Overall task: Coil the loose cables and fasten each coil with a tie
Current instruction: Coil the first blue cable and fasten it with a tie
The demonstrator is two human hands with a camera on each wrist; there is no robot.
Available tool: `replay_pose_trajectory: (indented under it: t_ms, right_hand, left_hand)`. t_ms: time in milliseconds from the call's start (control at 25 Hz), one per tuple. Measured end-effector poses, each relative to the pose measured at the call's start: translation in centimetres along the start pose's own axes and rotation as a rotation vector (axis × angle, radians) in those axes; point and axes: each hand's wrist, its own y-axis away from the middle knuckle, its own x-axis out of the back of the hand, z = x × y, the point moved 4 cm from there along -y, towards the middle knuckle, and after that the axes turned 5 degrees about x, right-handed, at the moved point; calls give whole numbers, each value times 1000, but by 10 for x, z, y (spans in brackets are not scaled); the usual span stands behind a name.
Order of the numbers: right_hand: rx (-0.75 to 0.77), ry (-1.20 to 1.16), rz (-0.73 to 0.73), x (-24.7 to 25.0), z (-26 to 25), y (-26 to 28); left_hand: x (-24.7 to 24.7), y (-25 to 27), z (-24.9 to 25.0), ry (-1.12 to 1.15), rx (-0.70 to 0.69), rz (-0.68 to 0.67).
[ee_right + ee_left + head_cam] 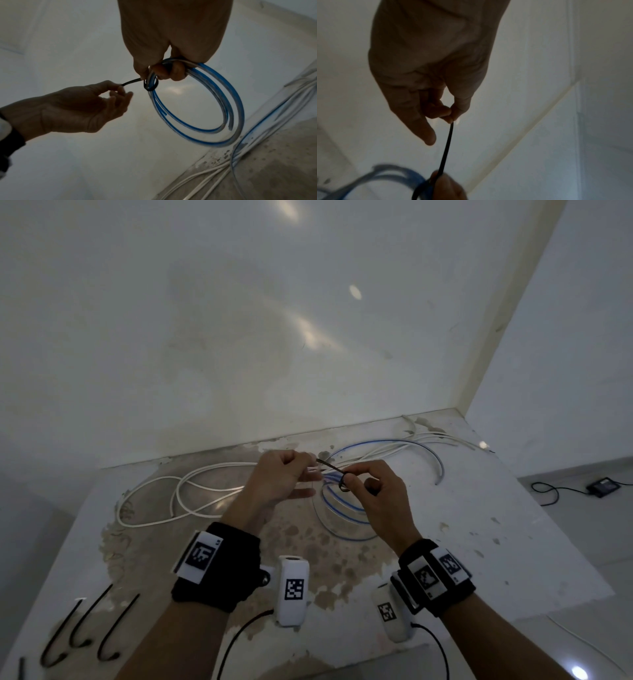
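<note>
A coil of blue-and-clear cable (202, 108) hangs from my right hand (371, 494), whose fingers (171, 71) curl round its top. A black tie (150, 85) loops round the coil's strands beside those fingers. The tie's tail (447, 146) runs up to my left hand (284, 474), which pinches its end between thumb and forefinger (452, 117). Both hands are held above the stained table (479, 525). In the head view the coil (342, 508) shows below and between the hands.
Loose white cables (178, 494) lie on the table to the left. More white and blue cable (404, 448) lies at the back right by the wall. Three spare black ties (85, 625) lie at the front left. A black adapter (604, 486) sits on the floor at right.
</note>
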Motion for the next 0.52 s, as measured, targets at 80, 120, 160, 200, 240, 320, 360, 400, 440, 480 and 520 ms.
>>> replay_pose_trajectory:
  t_ms: [80,120,160,200,240,320,360,400,440,480,520]
  right_hand:
    - [-48,3,-23,0,6,0]
    - [-65,7,-35,-1,7,0]
    - [-81,0,-37,-3,8,-1]
    - [-101,-18,-27,-5,9,-2]
    - [-123,-45,-12,-6,9,-3]
    - [-134,-73,22,-8,11,-4]
    - [-115,-62,31,-10,11,-3]
    - [-88,-39,32,-13,11,-2]
    - [-60,-9,31,-15,10,-1]
    - [-35,18,29,-17,8,0]
    - [-9,42,22,-17,5,0]
  left_hand:
    - [8,3,10,80,-27,12]
    - [9,5,12,88,-54,19]
    - [7,8,14,85,-87,30]
    - [5,11,14,79,-123,46]
    - [1,14,13,68,-151,54]
    - [-9,17,8,-50,-188,54]
    - [-14,15,3,-158,-200,51]
    - [-19,13,-1,-264,-216,53]
    - [-23,10,-4,-341,-238,56]
    - [-24,6,-6,-385,-256,56]
    - [-24,3,-7,-399,-270,48]
